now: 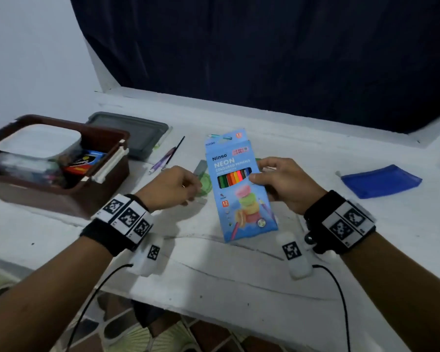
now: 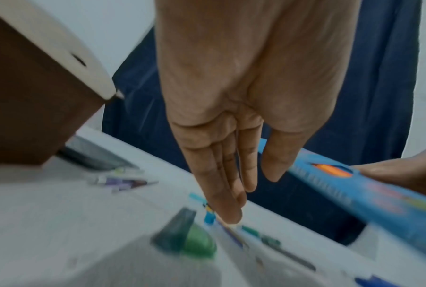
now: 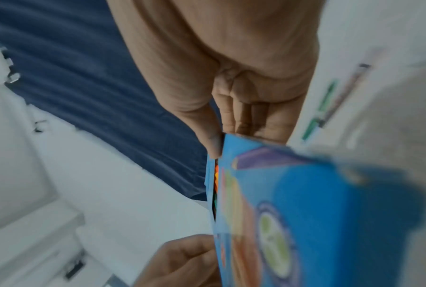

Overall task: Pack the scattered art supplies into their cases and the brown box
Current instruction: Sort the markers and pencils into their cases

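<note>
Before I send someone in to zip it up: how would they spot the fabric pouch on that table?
Start at the white table under the dark curtain. Look past the right hand, which grips the pale blue pencil box, toward the table's right end. The blue pouch lies flat there alone: soft, dark blue, unprinted, unlike the printed box.

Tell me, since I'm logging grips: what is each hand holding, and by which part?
The right hand holds the blue coloured-pencil box by its right edge, near the middle. The left hand holds nothing.
</note>
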